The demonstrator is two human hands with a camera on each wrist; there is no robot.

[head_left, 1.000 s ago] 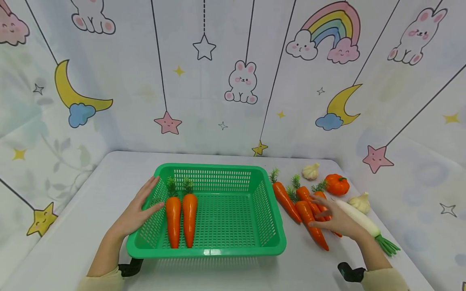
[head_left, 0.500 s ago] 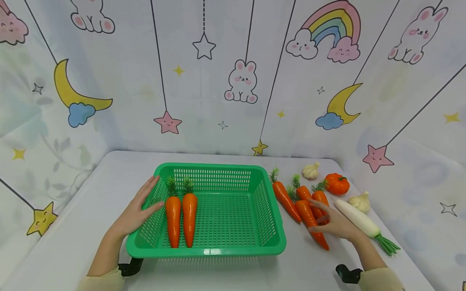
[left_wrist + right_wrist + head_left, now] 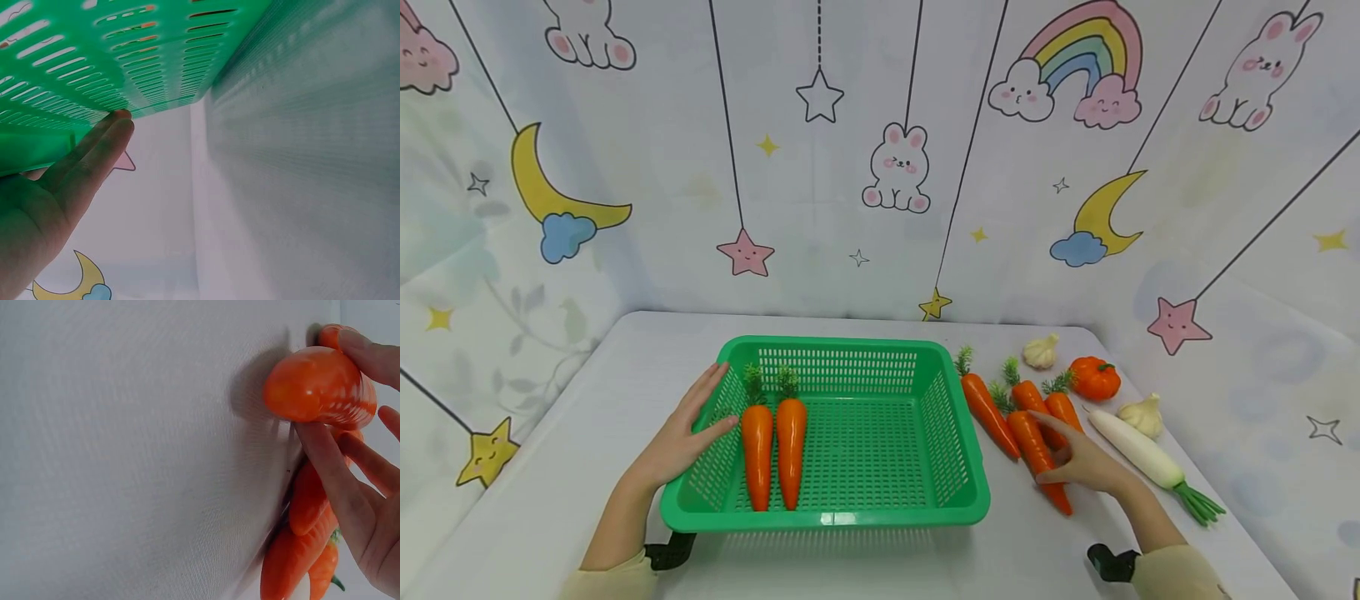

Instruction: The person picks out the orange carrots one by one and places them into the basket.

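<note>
My left hand (image 3: pixel 679 440) holds the left rim of a green plastic basket (image 3: pixel 827 522), thumb over the inside and fingers along the outer wall. In the left wrist view, straight fingers (image 3: pixel 103 150) lie against the slotted basket wall. Two carrots (image 3: pixel 757 454) lie side by side in the basket, green tops toward the back. To its right, my right hand (image 3: pixel 1090 462) pinches a carrot (image 3: pixel 1032 442) from both sides. In the right wrist view, the held carrot (image 3: pixel 309 387) points its tip at the camera, with other carrots (image 3: pixel 309 500) close behind.
Another carrot (image 3: pixel 988 412) lies against the basket's right side. Farther right on the white table (image 3: pixel 1000 554) are two garlic bulbs (image 3: pixel 1040 352), an orange pumpkin-like vegetable (image 3: pixel 1093 379) and a white radish (image 3: pixel 1138 450). A patterned cloth (image 3: pixel 820 275) stands behind.
My right hand has moved left and closed around the front carrot, whose tip has shifted slightly left. The left hand and the basket stay where they were.
</note>
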